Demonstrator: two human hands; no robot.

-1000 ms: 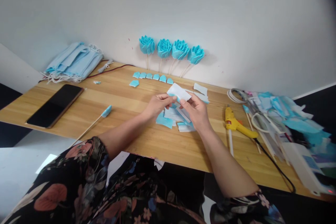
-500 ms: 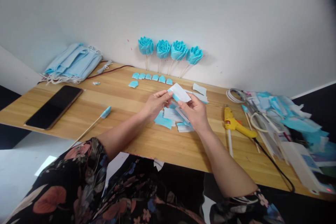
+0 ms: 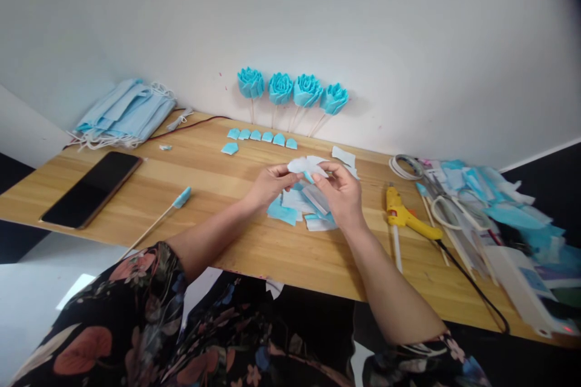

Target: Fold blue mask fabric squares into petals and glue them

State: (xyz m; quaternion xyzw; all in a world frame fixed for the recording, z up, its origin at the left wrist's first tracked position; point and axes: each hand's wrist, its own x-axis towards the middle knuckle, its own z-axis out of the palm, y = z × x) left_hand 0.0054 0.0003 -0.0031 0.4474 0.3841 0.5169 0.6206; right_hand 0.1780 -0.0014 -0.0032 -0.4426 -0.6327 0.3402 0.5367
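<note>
Opened on a pale wall point(image 3: 408, 42), plain and wide, and below it a wooden table point(image 3: 204, 172), running nearly from side to side. Spotted masks point(image 3: 124, 110) stacked at the far left, then, over on the right, a jumbled heap of blue cuttings point(image 3: 508, 193). Swept past the phone point(image 3: 93, 189), lying flat and dark-screened toward the left front, and a white box point(image 3: 512, 278) at the right front corner. On to the yellow glue gun point(image 3: 397, 208), lying well to the right of centre.

Reached the hands: left hand point(image 3: 271, 186) and right hand point(image 3: 342, 193), both drawn narrow, thumb against fingers, gripping one white piece point(image 3: 297, 165) between them. Found it bent, showing blue low down, over loose scraps point(image 3: 282, 213) at mid-table; could not tell whether touching them.

Counted four blue flowers point(image 3: 280, 88) beyond, stood on their stems and leaning against the wall. Caught scissors point(image 3: 434, 210) beside the cuttings, a white roll point(image 3: 396, 169) just behind the glue gun, and a blue-tipped stick point(image 3: 182, 197), slanting toward the front edge. Then smaller: petals point(image 3: 255, 135), six lined up before the flowers, one just nearer. Smallest, a bit point(image 3: 166, 147) near the phone.
</note>
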